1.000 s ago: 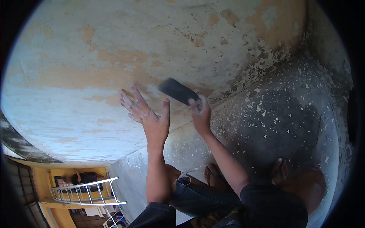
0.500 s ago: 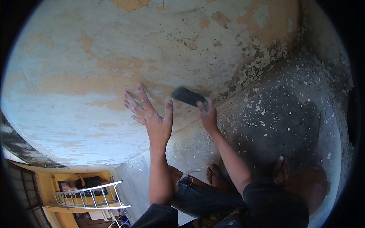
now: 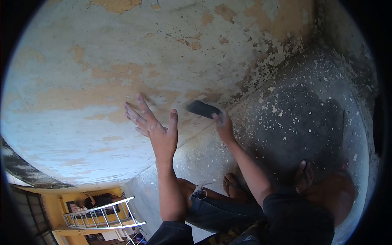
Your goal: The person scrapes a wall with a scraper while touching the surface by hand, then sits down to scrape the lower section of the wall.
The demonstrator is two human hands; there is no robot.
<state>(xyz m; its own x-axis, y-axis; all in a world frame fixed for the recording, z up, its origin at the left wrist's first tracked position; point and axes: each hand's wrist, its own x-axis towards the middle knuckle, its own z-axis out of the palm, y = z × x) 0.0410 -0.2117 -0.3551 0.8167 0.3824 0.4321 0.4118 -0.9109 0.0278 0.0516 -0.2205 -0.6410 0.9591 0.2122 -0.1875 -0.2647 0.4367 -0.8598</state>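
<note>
My left hand (image 3: pixel 157 128) is open, fingers spread and dusted white, its fingertips at the peeling wall (image 3: pixel 134 49). To its right, my right hand (image 3: pixel 224 127) grips the near end of a dark, flat rectangular block (image 3: pixel 203 109), thumb on top. The block's far end points toward the wall's lower part and looks slightly blurred. Patches of orange undercoat show through the pale paint around both hands.
Paint flakes are scattered over the grey floor (image 3: pixel 286 122) beside the wall. My sandalled feet (image 3: pixel 233 185) rest on it. At lower left are an aluminium ladder (image 3: pixel 104 216) and another person in dark clothing (image 3: pixel 98 200).
The view has shifted a little. My left hand sits slightly farther left, still spread. The block in my right hand has moved slightly downward in view and is tilted a little differently.
</note>
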